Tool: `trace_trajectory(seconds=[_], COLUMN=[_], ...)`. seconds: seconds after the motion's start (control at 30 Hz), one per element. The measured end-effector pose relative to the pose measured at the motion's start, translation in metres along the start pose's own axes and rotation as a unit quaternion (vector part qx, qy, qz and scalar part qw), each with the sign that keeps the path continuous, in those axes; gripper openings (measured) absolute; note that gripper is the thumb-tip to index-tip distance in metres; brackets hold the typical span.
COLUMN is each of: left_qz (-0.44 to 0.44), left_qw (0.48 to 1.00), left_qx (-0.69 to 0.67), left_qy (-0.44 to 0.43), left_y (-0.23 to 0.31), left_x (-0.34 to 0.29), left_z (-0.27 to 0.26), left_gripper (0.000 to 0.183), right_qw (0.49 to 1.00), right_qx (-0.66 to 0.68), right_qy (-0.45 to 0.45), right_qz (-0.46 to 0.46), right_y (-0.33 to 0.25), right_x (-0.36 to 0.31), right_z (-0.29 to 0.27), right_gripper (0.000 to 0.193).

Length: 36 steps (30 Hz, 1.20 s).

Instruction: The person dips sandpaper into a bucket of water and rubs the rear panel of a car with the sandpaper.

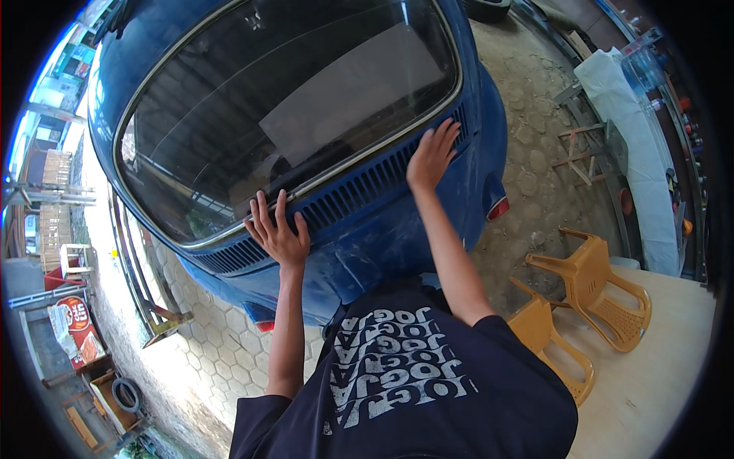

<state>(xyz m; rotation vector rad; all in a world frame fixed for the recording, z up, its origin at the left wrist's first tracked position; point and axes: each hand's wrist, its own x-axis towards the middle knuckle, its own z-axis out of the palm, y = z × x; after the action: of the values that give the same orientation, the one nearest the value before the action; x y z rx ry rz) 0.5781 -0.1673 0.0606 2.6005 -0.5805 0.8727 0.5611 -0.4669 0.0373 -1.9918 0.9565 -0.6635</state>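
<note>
A blue car (367,264) fills the upper middle, its rear end toward me. Below its chrome-edged rear window (252,99) runs a row of black vent slots (348,191). My left hand (280,233) lies on the slotted panel with fingers spread, its fingertips at the lower window trim. Farther right, my right hand (434,157) rests over the right end of the vents, fingers stretched out. Neither hand holds anything. A red tail light (498,208) shows at the car's right corner, and part of another (264,326) shows at the left, near my left forearm.
Two tan plastic chairs (585,287) stand at the right, beside a pale surface (650,367). Behind them are a wooden stand (581,157) and a long white sheet (631,145). Hexagonal paving (222,336) lies at the left, with a metal frame (157,325) and a small tyre (126,394).
</note>
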Motion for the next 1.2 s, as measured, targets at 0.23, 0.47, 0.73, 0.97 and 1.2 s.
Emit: trace_trajectory(seconds=[0.23,0.47,0.73,0.97,1.2], left_qz=[0.001,0.004,0.018,0.046,0.043], left_qw=[1.000,1.000,0.999,0.991,0.991], left_qx=[-0.001,-0.009,-0.029,0.098,0.105], left_qy=[0.014,0.018,-0.040,-0.077,-0.069], left_y=[-0.004,0.000,0.075,0.126,0.133], left_x=[-0.003,-0.001,0.040,0.066,0.069], left_z=[-0.003,-0.004,0.010,0.048,0.043], left_gripper=[0.044,0.044,0.047,0.052,0.050], right_qw=[0.998,0.995,0.983,0.991,0.990], right_qx=[0.000,0.045,0.088,0.047,0.098], right_qy=[-0.003,0.002,-0.029,-0.097,-0.096], right_qz=[0.070,0.091,0.157,-0.078,-0.030], right_y=[-0.011,0.033,0.082,0.061,0.049], right_x=[0.036,0.078,0.078,0.068,0.164], right_z=[-0.003,-0.022,-0.026,-0.023,-0.031], right_gripper=[0.073,0.067,0.069,0.069,0.067])
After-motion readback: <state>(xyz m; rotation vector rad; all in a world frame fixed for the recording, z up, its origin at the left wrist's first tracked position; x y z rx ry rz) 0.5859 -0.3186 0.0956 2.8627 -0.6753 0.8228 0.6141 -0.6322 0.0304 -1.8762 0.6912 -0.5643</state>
